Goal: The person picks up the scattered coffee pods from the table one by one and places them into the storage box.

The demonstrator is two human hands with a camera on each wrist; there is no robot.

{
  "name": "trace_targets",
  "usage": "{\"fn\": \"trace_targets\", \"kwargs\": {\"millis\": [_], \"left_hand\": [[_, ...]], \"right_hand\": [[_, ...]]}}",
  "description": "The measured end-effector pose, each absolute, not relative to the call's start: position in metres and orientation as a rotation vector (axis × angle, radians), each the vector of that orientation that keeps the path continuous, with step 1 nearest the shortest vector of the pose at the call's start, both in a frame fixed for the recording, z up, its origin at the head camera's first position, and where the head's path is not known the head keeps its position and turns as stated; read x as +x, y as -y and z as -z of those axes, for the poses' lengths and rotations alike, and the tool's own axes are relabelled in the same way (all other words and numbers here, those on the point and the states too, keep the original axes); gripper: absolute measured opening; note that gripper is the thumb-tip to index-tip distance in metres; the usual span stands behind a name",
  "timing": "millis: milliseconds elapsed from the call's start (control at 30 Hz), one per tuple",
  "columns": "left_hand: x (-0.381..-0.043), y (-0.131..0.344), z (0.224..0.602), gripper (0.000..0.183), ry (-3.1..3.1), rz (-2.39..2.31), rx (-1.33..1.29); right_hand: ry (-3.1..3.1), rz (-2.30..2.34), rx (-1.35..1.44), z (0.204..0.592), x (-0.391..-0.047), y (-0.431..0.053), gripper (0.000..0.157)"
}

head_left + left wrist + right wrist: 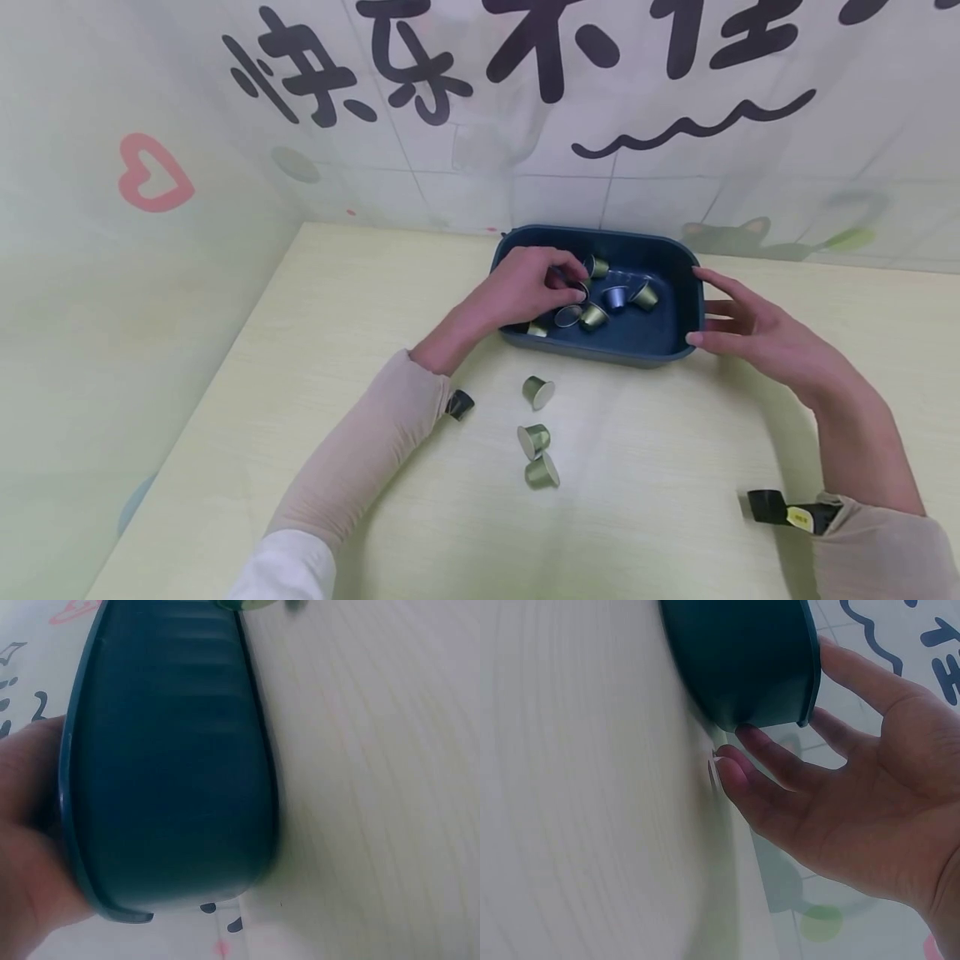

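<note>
Sleeves (pixel 367 458), capsule (pixel 584 287) in left hand (pixel 528 283)

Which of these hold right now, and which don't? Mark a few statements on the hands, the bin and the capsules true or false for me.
1. The left hand reaches into the blue bin. True.
2. The right hand lies flat on the table. False: it touches the bin's end.
3. Three green capsules lie outside the bin, on the table. True.
4. Every capsule in the bin is green. False: a blue capsule lies there too.
5. The bin stands upright. True.
</note>
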State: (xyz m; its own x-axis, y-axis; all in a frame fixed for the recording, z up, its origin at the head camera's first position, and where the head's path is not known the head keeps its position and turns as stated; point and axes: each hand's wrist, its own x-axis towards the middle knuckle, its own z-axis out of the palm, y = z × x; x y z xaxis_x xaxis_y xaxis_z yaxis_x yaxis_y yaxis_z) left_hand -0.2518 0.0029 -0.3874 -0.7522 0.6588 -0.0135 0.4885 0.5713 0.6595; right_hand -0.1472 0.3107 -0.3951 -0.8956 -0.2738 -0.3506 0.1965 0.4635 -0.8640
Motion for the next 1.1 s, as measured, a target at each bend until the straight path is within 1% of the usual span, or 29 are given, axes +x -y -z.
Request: {"fn": "trace_targets", "kwargs": {"millis": [167,400,667,867,1100], "left_hand": [[-0.251,-0.001,0.387,0.027,-2.503,-0.974,1.011],[-0.248,0.0,0.386,0.027,-2.473,-1.015,1.098],[-0.244,0.003,0.384,0.028,-2.395,-1.122,1.099],[-0.242,0.009,0.383,0.025,-2.374,-1.309,1.108],[-0.232,0.012,0.381,0.023,-2.311,-1.382,1.133]], "right_hand": [[-2.273,1.418,-0.063,0.394,-0.148,-0.311,0.085],[-2.274,1.42,-0.067,0.394,-0.148,-0.31,0.085],[-2.283,1.413,-0.07,0.393,-0.148,-0.311,0.085],[-2.285,1.416,-0.07,0.393,-0.149,-0.312,0.084],[-2.281,1.416,-0.075,0.394,-0.148,-0.311,0.085]]}}
